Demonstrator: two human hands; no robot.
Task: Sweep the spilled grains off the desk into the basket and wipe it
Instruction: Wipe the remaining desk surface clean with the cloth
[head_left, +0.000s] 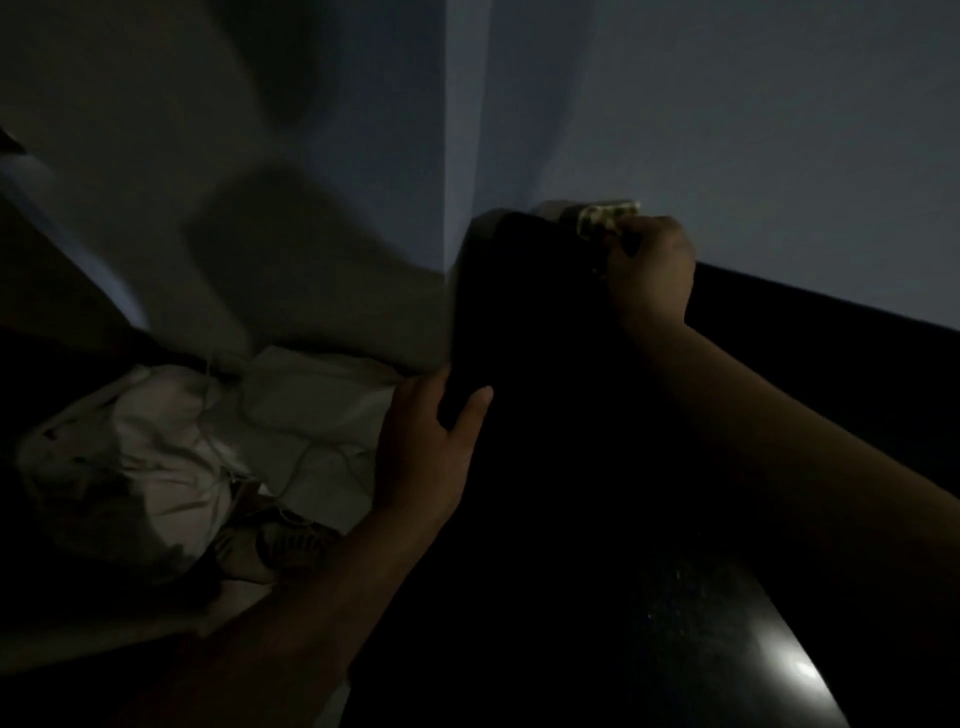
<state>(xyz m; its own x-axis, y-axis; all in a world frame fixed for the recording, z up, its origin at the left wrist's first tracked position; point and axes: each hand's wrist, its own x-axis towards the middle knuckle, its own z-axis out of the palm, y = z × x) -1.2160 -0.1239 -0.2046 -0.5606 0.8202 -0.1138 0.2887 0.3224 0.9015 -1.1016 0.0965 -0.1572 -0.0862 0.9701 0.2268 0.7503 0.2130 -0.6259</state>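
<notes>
Dim corner. Your table (737, 654) shows faint specks, maybe grains (670, 597), so sweeping looks unfinished. Your left hand (431, 447) grips a dark bulk (535, 338) by its edge; your right hand (652, 270) pinches a pale patterned scrap (608, 221). I cannot make out the basket.

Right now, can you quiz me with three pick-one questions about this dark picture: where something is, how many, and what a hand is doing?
1. Where is the pale patterned item? A) by the wall B) on the white bedding C) on the floor
2. How many hands show? A) one B) two C) three
3. The left hand is: A) flat open B) holding a cup C) gripping the edge of the dark desk
Answers: A, the right hand holds it beside the wall; B, left and right; C, it curls round the edge.
</notes>
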